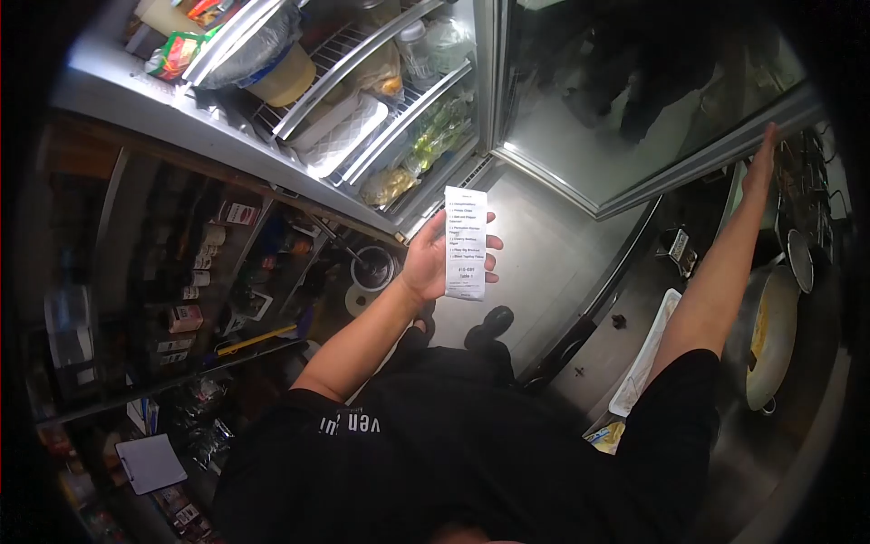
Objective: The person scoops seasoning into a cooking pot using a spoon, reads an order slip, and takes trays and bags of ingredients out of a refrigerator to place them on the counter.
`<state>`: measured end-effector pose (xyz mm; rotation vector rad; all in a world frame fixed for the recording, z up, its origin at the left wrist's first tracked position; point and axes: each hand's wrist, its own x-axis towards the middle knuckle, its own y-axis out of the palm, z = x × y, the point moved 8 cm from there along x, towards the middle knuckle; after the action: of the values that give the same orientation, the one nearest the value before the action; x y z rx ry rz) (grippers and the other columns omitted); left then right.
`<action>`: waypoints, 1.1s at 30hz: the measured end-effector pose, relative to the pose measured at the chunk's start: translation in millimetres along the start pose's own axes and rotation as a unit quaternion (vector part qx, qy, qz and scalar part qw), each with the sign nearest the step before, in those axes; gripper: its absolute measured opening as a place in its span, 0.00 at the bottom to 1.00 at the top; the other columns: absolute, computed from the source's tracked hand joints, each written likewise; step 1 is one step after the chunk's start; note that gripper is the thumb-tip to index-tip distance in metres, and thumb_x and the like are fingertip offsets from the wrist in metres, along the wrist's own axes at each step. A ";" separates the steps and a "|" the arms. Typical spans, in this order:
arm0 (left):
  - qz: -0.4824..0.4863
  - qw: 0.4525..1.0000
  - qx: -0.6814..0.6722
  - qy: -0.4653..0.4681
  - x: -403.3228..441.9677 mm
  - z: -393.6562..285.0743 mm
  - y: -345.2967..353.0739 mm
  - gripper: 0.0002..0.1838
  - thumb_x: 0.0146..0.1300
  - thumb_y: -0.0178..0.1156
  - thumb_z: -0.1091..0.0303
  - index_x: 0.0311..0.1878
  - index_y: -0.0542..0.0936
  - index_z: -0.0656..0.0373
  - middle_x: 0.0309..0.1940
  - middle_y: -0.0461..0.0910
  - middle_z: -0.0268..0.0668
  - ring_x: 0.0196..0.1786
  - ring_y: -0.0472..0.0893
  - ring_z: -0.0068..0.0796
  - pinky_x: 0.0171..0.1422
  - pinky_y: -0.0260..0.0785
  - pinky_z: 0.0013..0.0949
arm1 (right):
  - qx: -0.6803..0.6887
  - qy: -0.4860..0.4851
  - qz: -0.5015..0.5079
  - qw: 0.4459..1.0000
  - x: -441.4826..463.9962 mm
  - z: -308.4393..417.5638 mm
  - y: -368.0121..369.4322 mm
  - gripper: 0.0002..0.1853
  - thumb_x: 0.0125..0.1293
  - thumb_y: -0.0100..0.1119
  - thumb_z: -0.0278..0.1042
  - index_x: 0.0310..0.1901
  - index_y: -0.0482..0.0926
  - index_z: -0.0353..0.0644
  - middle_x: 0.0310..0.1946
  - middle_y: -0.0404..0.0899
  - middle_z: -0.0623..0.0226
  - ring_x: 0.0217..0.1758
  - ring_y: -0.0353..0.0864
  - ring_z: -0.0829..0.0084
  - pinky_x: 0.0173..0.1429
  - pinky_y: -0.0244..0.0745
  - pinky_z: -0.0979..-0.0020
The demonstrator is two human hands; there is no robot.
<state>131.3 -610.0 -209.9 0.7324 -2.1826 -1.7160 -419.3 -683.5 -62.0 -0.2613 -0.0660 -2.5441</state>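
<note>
A long white printed receipt (466, 243) lies upright across my left hand (433, 258), its fingertips showing past the paper's right edge. To the right, my right arm is stretched out, and my right hand (764, 168) rests with extended fingers against the frame of an open glass door (634, 109). The door belongs to a lit fridge at the top. On its wire shelves are a yellowish tub (283, 80) under clear plastic, a white tray (349, 131), a clear bottle (417, 45) and bags of green vegetables (435, 136).
On the left are dark shelves with small boxes (186, 317), a yellow-handled tool (258, 340), a clipboard (152, 462) and a round metal container (372, 267). A stove (603, 358), a long white tray (645, 354) and a large pan (775, 335) stand on the right. My shoes are on the floor.
</note>
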 end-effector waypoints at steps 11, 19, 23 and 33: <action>-0.184 0.982 0.012 -0.027 -88.4 38.7 -96.6 0.32 0.69 0.38 0.42 0.65 0.63 0.58 0.46 0.75 0.46 0.40 0.79 0.42 0.54 0.70 0.51 | -0.153 -0.054 -0.104 0.981 -21.2 5.2 -19.3 0.39 0.64 0.47 0.67 0.59 0.73 0.33 0.56 0.75 0.52 0.58 0.74 0.62 0.62 0.63 0.66; -0.224 0.975 0.012 -0.005 -102.0 7.1 -192.6 0.39 0.51 0.52 0.62 0.69 0.58 0.59 0.51 0.72 0.49 0.44 0.78 0.46 0.56 0.70 0.53 | -0.373 -0.066 0.033 0.925 -268.5 -315.8 139.4 0.15 0.69 0.49 0.41 0.40 0.79 0.37 0.36 0.80 0.53 0.43 0.78 0.59 0.48 0.72 0.62; -0.225 0.974 0.019 0.006 -90.0 -14.2 -247.9 0.43 0.44 0.52 0.66 0.70 0.56 0.62 0.52 0.72 0.51 0.46 0.79 0.45 0.60 0.68 0.52 | -0.064 0.282 0.365 0.885 -506.8 -516.1 352.2 0.12 0.64 0.59 0.38 0.40 0.79 0.37 0.25 0.77 0.72 0.25 0.72 0.83 0.29 0.67 0.81; -0.262 0.964 0.032 0.023 -101.8 -72.1 -353.7 0.49 0.35 0.56 0.72 0.70 0.55 0.63 0.51 0.70 0.51 0.48 0.77 0.48 0.59 0.69 0.57 | -0.215 0.215 0.453 0.838 -625.0 -628.5 574.7 0.42 0.53 0.64 0.60 0.61 0.67 0.34 0.52 0.76 0.49 0.55 0.75 0.58 0.60 0.69 0.63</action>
<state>330.9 -674.9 -520.8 1.4568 -2.1462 -1.8290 299.8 -888.1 -808.3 0.1132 0.6581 -1.5729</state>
